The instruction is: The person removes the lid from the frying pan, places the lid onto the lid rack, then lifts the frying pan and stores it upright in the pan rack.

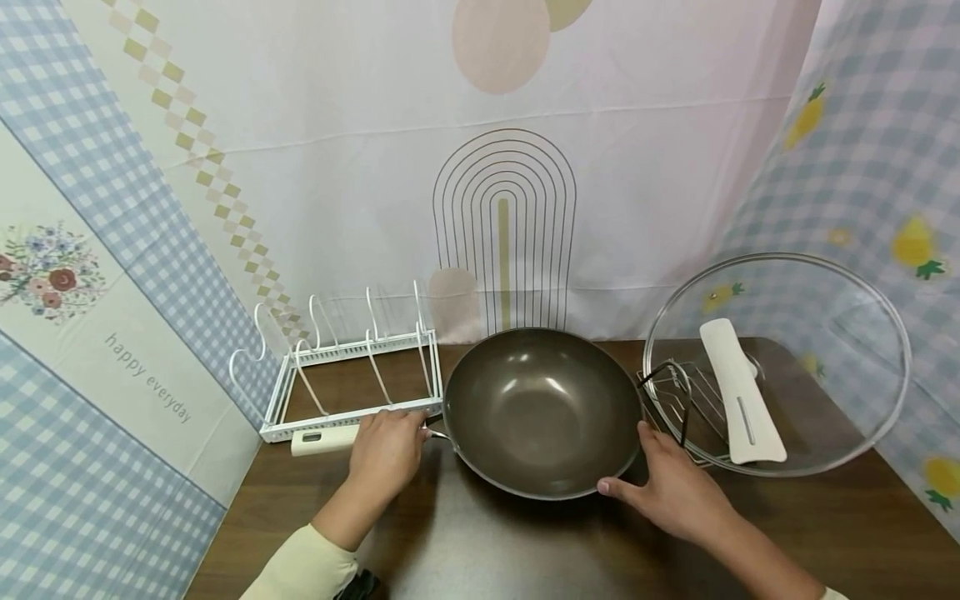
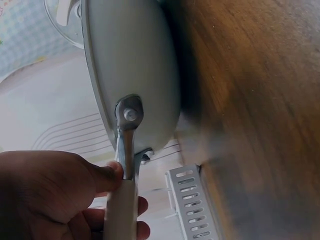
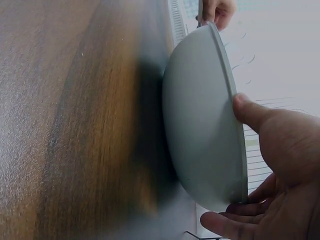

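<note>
A dark-coated wok (image 1: pixel 542 417) with a pale grey outside (image 2: pixel 135 55) is in front of me, its bowl facing up. My left hand (image 1: pixel 388 446) grips its cream handle (image 1: pixel 324 440) close to the metal neck (image 2: pixel 129 120). At the wok's right side my right hand (image 1: pixel 671 483) touches the rim with the thumb (image 3: pixel 245 107). Its other fingers, spread and fairly straight, lie against the outer wall. Whether the wok's base rests on the table is hard to tell.
Left of the wok stands a white wire rack (image 1: pixel 337 417) with upright loops. On the right, a large glass lid (image 1: pixel 832 417) with a cream handle (image 1: pixel 742 392) leans in a dark wire stand (image 1: pixel 684 400). Brown wood tabletop (image 1: pixel 480 554) runs below; patterned cloths (image 1: pixel 337 192) hang behind.
</note>
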A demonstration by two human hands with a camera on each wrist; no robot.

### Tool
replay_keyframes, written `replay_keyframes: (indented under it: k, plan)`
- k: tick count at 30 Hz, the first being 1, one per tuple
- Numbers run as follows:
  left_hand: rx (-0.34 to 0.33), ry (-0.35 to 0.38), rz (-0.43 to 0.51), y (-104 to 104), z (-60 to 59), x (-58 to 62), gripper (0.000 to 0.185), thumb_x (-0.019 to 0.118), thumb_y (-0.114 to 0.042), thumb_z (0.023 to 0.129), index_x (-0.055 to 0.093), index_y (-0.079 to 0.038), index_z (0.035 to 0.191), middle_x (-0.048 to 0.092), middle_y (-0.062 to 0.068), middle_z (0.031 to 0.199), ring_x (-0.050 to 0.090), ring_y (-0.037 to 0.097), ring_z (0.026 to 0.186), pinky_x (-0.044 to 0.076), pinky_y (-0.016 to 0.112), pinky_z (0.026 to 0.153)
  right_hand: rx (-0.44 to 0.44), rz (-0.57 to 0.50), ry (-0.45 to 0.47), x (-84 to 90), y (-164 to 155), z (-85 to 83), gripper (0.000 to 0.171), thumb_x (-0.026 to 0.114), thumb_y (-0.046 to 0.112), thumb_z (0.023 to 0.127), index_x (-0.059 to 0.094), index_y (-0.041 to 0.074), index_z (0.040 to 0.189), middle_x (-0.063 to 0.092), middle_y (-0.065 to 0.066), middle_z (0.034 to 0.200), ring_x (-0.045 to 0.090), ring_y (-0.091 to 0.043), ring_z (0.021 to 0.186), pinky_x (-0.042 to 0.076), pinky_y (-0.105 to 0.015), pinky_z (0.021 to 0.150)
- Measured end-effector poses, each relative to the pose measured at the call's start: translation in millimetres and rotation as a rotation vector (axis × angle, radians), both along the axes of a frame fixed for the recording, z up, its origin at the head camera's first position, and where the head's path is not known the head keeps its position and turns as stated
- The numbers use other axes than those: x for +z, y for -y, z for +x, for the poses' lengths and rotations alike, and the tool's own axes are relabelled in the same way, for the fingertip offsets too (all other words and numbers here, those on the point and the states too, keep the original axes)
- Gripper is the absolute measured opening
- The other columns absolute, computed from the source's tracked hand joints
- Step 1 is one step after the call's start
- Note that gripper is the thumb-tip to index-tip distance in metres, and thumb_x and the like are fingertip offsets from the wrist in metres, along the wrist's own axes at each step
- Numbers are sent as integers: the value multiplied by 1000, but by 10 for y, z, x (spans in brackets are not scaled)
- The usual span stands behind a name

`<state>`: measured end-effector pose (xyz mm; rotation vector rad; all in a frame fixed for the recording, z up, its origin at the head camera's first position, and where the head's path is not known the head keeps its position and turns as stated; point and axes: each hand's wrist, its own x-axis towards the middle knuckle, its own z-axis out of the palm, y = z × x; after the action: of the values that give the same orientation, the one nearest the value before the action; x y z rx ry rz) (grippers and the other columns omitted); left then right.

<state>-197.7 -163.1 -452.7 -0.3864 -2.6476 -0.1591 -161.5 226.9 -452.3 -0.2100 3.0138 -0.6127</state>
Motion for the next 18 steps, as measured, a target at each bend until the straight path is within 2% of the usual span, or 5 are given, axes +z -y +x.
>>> replay_keyframes:
  k: [5, 11, 15, 18]
  plan:
    - [-4, -14, -5, 14, -4, -22, 17, 81, -23, 86, 73, -13, 97, 74, 6, 89, 66, 31, 81, 47, 46, 72, -6, 8, 15, 22, 5, -19, 130, 60, 86, 76, 26, -12, 154, 35, -38, 152, 46, -56, 130, 43, -73, 87]
    - [-43, -35, -32, 79, 6, -64, 23, 79, -25, 88, 72, -13, 106, 73, 10, 95, 66, 32, 83, 48, 47, 75, -7, -1, 27, 33, -1, -38, 128, 61, 85, 78, 27, -12, 154, 35, -38, 152, 45, -56, 131, 45, -70, 88]
    - [-37, -26, -51, 156, 55, -58, 30, 76, -28, 91, 72, -14, 118, 73, 10, 104, 66, 35, 92, 47, 54, 90, -16, -4, 29, 36, -1, -45, 127, 61, 84, 78, 28, -12, 154, 35, -39, 152, 44, -56, 131, 44, -70, 90]
    - [-10, -2, -70, 222, 116, -18, 33, 74, -29, 94, 71, -13, 123, 72, 11, 107, 65, 37, 98, 41, 63, 99, -24, -3, 38, 41, -1, -45, 127, 61, 84, 78, 26, -12, 155, 35, -40, 150, 44, -56, 131, 44, -70, 89]
